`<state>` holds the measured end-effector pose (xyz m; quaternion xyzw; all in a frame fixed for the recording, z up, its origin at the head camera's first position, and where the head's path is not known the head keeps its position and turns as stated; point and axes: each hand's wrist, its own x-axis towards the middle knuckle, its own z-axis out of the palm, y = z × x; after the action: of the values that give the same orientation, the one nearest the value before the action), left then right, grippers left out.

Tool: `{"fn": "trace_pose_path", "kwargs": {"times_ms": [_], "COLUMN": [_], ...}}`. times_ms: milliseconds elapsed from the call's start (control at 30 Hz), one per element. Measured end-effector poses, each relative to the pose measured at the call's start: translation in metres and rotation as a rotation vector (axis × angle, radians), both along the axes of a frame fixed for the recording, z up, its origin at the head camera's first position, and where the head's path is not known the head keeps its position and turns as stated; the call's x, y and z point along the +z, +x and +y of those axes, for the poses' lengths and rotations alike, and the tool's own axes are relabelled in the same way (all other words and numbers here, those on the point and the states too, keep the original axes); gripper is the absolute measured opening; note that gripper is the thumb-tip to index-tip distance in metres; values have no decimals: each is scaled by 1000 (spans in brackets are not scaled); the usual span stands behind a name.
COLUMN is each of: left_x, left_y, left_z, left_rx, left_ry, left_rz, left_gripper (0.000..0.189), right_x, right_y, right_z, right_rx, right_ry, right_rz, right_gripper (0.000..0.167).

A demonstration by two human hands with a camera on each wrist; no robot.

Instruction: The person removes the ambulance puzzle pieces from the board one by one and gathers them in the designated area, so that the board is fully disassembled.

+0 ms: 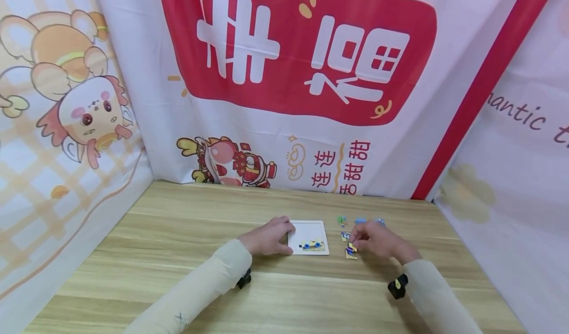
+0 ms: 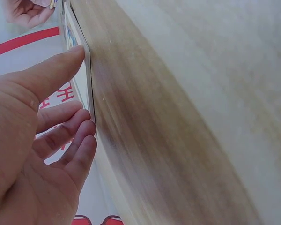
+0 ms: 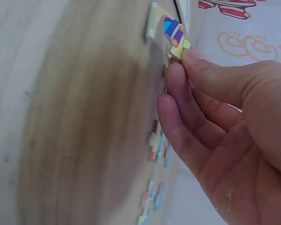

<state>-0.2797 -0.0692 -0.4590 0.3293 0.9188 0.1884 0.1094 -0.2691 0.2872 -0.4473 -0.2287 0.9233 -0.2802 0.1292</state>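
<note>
A white puzzle tray lies on the table, with joined picture pieces showing blue wheels on a yellow body at its near right. My left hand touches the tray's left edge; in the left wrist view, its thumb and relaxed fingertips stand right at the rim, spread apart. To the right of the tray, my right hand pinches a yellow puzzle piece with a blue and orange pattern between thumb and forefinger. The held piece is tilted in the right wrist view, close over the table. Its other fingers are bent loosely below.
Several loose puzzle pieces lie around the right hand: a green one, a blue one and a yellow-blue one. The wood-grain table is bordered by printed cloth walls at the back and both sides.
</note>
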Motion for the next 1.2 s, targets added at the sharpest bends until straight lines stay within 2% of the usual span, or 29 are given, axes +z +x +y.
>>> {"fn": "trace_pose_path", "kwargs": {"times_ms": [167, 333, 633, 833, 933, 1100, 1200], "left_x": [0, -2, -3, -2, -1, -1, -1], "left_y": [1, 0, 0, 1, 2, 1, 0], "left_z": [0, -1, -3, -4, -4, -2, -1], "left_rx": [8, -4, -3, 2, 2, -4, -11], "left_ry": [5, 5, 7, 8, 7, 3, -3], "left_rz": [-3, 11, 22, 16, 15, 17, 21], "left_gripper": [61, 61, 61, 61, 61, 62, 61], "right_x": [-10, -12, -13, -2, 6, 14, 16], "right_y": [-1, 0, -1, 0, -1, -8, -13], "right_z": [-2, -3, -3, -17, -30, -52, -67], "right_rx": [-20, -27, -6, 5, 27, 101, 146], "right_ry": [28, 36, 13, 82, 110, 92, 92], "right_rz": [25, 59, 64, 79, 62, 55, 86], "right_gripper": [7, 10, 7, 3, 7, 7, 8]}}
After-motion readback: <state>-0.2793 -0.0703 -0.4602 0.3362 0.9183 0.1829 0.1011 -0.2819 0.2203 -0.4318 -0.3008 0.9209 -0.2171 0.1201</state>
